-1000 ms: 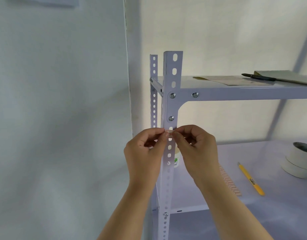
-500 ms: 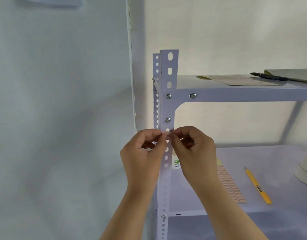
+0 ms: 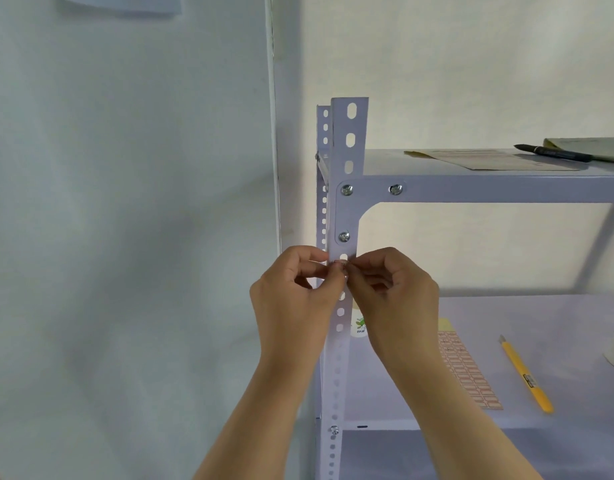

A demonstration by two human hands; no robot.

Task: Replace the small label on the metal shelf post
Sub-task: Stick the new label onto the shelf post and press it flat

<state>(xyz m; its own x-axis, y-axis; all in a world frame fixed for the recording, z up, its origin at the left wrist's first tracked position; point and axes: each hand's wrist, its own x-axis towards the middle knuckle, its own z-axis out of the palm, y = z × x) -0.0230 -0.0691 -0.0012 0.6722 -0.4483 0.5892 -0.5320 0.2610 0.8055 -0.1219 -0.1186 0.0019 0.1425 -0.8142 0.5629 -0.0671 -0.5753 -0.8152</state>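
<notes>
Against the shelf post (image 3: 343,216), left hand (image 3: 295,299) and right hand (image 3: 395,296) pinch the label (image 3: 340,261).

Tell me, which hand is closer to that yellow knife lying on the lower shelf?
The right hand. It is at the post, left of and above the yellow knife, apart from it. The left hand is farther, on the post's other side.
</notes>
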